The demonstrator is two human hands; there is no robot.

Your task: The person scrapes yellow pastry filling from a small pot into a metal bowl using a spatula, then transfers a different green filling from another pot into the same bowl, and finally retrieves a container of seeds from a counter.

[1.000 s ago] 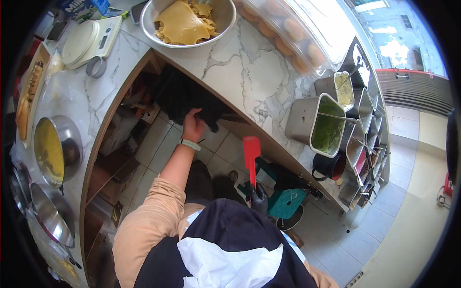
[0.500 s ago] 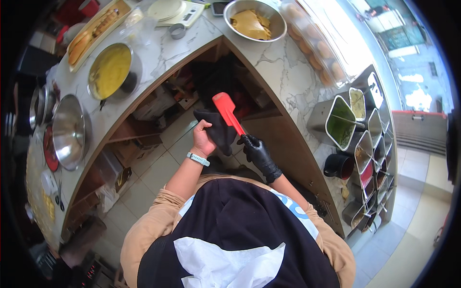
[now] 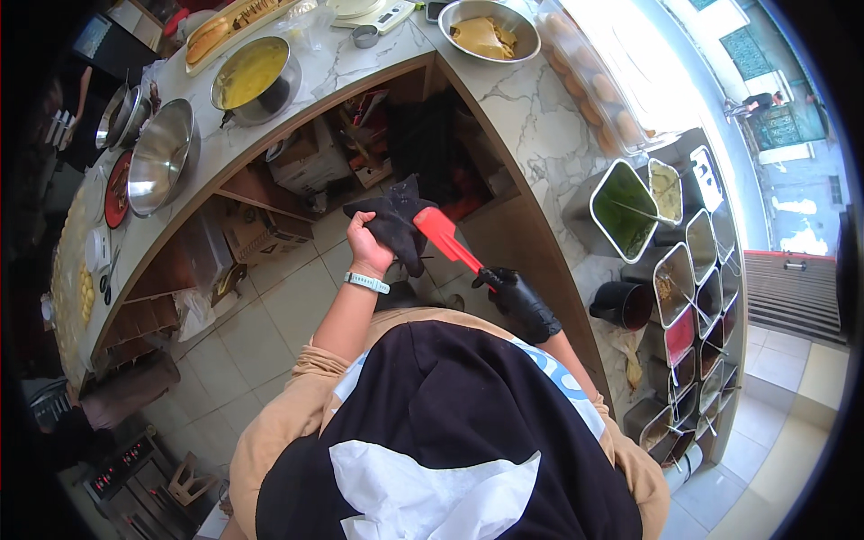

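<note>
Red spatula [image 3: 447,239] in gloved right fingers [image 3: 491,278]; black cloth [image 3: 392,221] in left fingers [image 3: 361,221].

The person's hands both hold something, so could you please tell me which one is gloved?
The right hand wears a black glove and holds the red spatula; the left hand, holding a limp black item, is bare.
</note>
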